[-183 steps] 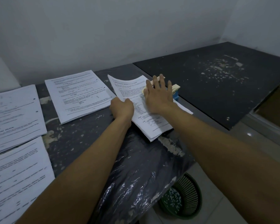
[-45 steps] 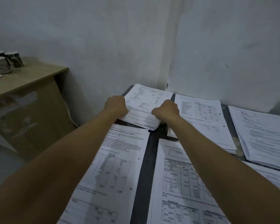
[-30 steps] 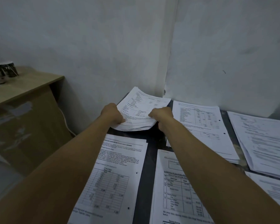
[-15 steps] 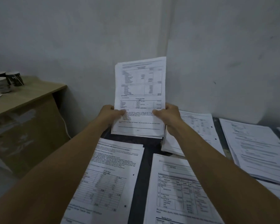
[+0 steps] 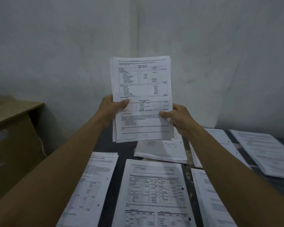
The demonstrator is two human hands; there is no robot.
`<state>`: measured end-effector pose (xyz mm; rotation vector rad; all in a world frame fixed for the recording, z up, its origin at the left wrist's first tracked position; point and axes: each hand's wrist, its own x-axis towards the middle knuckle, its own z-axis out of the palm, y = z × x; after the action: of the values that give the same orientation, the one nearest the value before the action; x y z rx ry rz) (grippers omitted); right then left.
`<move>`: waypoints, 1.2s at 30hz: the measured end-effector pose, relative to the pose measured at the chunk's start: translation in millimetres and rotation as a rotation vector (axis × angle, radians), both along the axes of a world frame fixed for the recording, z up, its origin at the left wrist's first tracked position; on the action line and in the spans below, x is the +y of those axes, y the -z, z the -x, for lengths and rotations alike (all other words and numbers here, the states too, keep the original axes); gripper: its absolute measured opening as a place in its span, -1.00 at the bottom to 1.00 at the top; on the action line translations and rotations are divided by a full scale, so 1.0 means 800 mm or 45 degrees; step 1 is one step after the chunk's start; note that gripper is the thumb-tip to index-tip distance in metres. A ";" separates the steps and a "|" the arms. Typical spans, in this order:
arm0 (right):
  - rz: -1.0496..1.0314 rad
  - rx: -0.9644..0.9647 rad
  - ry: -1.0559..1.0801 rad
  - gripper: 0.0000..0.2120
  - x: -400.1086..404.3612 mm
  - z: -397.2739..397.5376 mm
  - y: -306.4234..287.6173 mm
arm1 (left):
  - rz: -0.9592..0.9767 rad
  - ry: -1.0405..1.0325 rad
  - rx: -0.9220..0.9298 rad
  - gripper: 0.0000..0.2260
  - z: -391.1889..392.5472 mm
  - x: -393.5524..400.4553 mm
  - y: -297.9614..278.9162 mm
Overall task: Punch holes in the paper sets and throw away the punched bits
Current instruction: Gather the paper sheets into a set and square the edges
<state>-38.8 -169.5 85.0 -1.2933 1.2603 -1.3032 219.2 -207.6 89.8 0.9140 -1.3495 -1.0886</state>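
1. Paper is the material at risk: the held paper set (image 5: 142, 99) stands upright in the air, above and behind the sets lying on the dark table (image 5: 111, 149), and its sheet edges are visibly uneven.
2. Left hand (image 5: 112, 106) pinches the set's left edge, thumb across the front; the fingers behind are hidden. Right hand (image 5: 177, 116) pinches the right edge the same way, thumb on the print.
3. Risk: the staggered sheets could be punched out of line unless squared first. No clip or staple shows, so loose sheets may slide out and fall onto the small stack (image 5: 161, 152) directly below the held set.
4. Risk: sets nearer than the held one already show holes, as on the centre set (image 5: 152, 185); confusing punched with unpunched sets is possible.
5. No punch is in view.
6. Writing: printed tables and paragraphs cover the front page, but nothing is legible. No brand or label is discernible.
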 end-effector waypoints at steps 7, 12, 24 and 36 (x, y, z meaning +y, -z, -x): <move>0.078 -0.097 0.145 -0.69 0.067 0.096 -0.023 | 0.140 0.097 0.033 -0.86 0.110 0.036 -0.023; 0.155 -0.031 0.299 -0.76 0.122 0.177 -0.037 | 0.157 0.202 0.052 -0.86 0.198 0.067 -0.025; 0.132 -0.031 0.615 -0.72 0.256 0.334 -0.007 | 0.113 0.422 0.001 -0.85 0.391 0.145 0.006; 0.114 -0.040 0.907 -0.74 0.374 0.440 0.029 | 0.044 0.625 -0.068 -0.79 0.536 0.224 0.043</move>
<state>-390.5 129.8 61.8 -0.8929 1.7389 -1.8739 -209.7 -28.4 55.3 0.5993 -1.6823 -1.4107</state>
